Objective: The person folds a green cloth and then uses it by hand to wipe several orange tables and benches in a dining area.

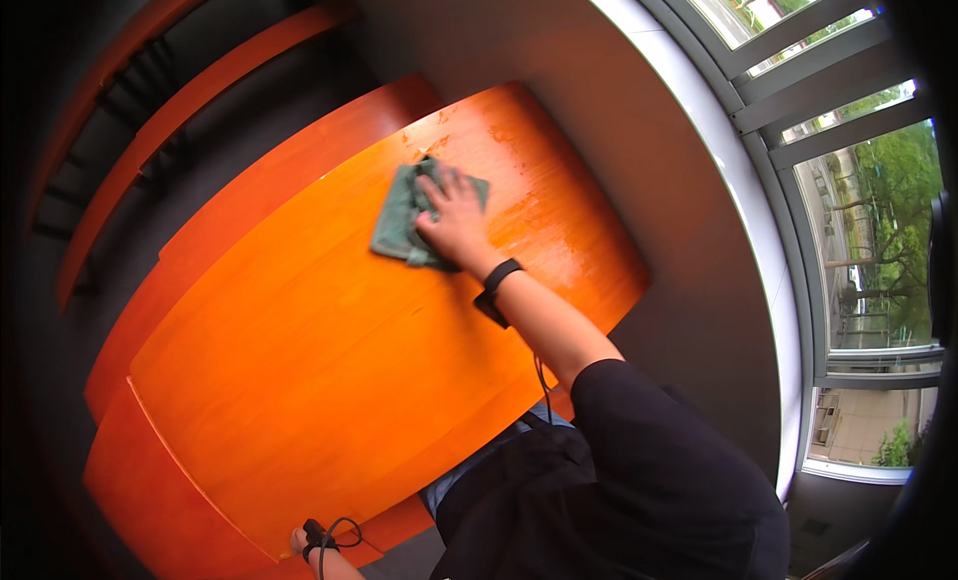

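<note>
My right hand (pixel 456 219) presses a green cloth (pixel 401 221) flat against the orange wooden tabletop (pixel 289 380), toward its far end. The fingers lie spread over the cloth, slightly blurred, and a black band circles that wrist. Wet, shiny streaks show on the wood beyond and to the right of the cloth. Down at the lower left, my left hand (pixel 298 540) is by the near left edge of the table. It is small in view and its fingers are mostly hidden; a black device with a cable is strapped at that wrist.
An orange bench (pixel 289 181) runs along the table's far left side, with more long orange tables or benches (pixel 200 86) behind it. On the right, a dark wall rises to a white sill (pixel 743 201) under windows (pixel 878 241) showing trees outside.
</note>
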### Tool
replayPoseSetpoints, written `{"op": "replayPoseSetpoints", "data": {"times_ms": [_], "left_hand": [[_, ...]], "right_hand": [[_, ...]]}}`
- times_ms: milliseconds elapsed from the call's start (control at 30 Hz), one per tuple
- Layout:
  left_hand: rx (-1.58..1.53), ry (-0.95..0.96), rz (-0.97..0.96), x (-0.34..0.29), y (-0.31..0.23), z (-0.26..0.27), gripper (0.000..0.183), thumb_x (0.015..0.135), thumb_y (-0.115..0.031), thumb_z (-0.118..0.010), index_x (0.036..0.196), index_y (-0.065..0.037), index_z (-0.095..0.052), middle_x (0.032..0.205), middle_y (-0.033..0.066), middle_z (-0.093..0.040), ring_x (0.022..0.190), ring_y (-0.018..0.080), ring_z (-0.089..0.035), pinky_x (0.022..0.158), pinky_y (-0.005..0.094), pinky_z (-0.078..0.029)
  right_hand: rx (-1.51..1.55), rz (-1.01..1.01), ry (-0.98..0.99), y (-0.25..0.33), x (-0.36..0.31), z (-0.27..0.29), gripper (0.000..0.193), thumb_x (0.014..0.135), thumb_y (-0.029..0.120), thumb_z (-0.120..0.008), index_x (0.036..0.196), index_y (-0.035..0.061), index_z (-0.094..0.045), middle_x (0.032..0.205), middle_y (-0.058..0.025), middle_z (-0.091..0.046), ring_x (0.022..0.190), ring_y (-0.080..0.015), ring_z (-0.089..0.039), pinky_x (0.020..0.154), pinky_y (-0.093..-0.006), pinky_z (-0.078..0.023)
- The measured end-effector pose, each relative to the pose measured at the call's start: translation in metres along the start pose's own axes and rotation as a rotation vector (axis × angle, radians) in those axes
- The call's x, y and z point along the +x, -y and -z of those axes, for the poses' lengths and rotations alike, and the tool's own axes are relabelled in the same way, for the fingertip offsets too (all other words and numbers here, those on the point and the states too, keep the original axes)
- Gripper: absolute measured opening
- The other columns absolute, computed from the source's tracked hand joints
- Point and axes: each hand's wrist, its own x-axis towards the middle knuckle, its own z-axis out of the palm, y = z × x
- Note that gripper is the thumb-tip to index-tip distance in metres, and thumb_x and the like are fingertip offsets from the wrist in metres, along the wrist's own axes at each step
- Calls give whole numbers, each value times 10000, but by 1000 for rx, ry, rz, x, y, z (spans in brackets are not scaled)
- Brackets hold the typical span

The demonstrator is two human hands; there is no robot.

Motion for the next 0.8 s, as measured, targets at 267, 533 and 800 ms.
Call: {"op": "replayPoseSetpoints", "data": {"times_ms": [267,533,800], "left_hand": [[-261,-47,222,-10,0,-12,298,971,-259,-496,768,-77,-617,717,85,-650,601,222,-624,544,364,-499],[-405,-91,419,-6,4,-7,267,967,-256,-499,809,-72,-610,764,90,-659,632,226,-627,567,359,-500],[-487,-121,528,2,8,-23,241,962,-254,-501,849,-67,-604,812,94,-669,662,230,-631,590,354,-500]], "right_hand": [[-170,-407,-24,-188,-23,63,641,890,395,-526,1462,124,-428,1556,-236,-269,1424,-460,-227,1166,-529,-200],[-442,-460,-8,-168,-24,48,704,931,521,-520,1486,111,-381,1505,-335,-266,1377,-536,-234,1138,-558,-219],[-235,-130,22,-205,94,25,698,895,547,-562,1470,177,-420,1504,-300,-300,1361,-533,-284,1125,-550,-265]]}}
